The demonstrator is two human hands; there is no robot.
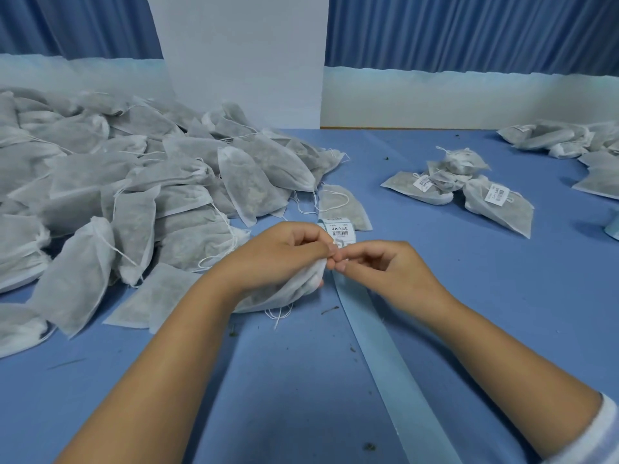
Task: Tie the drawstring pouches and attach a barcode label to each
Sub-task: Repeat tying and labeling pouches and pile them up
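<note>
Fingers of my left hand are curling round the pouch near the middle of the tabletop; my right hand is pinching its gathered mouth, the barcode label lying just beyond them.

held pouch: white non-woven cloth, matt, fibrous, semi-sheer; darker fill shows thru. pouch pile: same fabric, same finish. drawstring: thin white cord, matt. label: white paper, matt, black print. liner strip: pale blue, smooth, slight sheen, looks like coated paper. table cover: blue, matt, cloth-like. curtain: blue pleated cloth, soft sheen. panel: white, smooth, matt; matl unclear.
</note>
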